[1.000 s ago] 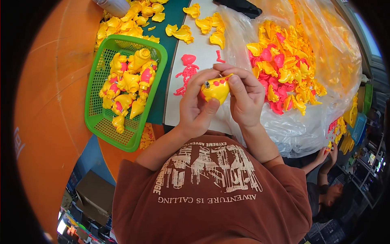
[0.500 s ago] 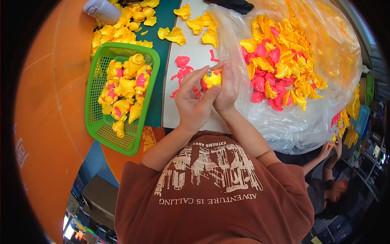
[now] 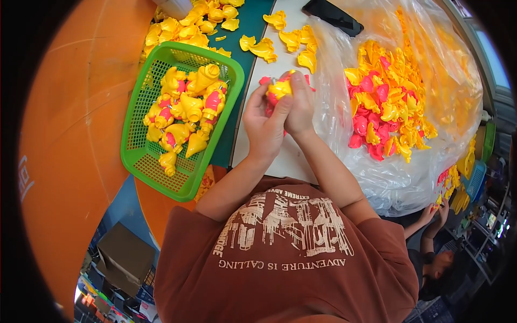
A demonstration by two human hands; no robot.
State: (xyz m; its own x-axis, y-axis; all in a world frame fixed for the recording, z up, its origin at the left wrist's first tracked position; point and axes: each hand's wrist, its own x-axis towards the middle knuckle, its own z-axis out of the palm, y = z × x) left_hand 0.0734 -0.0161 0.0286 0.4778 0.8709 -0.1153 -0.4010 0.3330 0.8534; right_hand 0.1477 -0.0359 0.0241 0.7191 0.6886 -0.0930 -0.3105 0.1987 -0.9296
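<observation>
Both hands are held together over the white tabletop [image 3: 252, 118], closed around a small yellow and pink plastic toy figure [image 3: 281, 89]. My left hand [image 3: 263, 121] grips it from the left, thumb pressed against its near side. My right hand [image 3: 300, 107] wraps it from the right. A small metal bit shows at the toy's upper left; the fingers hide much of the rest. Pink plastic pieces [image 3: 264, 80] lie on the table, partly hidden behind the hands. At the left, a green basket [image 3: 221, 126] holds several similar yellow and pink figures [image 3: 192, 106].
A clear plastic bag [image 3: 371, 185] with a heap of yellow and pink shells [image 3: 379, 102] spreads at the right. Loose yellow shells [image 3: 291, 39] and a black phone [image 3: 333, 16] lie farther back. More yellow pieces [image 3: 188, 32] sit behind the basket. A co-worker's hands [image 3: 435, 211] work at far right.
The whole view has shifted, so the basket and table appear farther right and more of the phone shows. Both hands still hold the toy figure, which looks slightly turned.
</observation>
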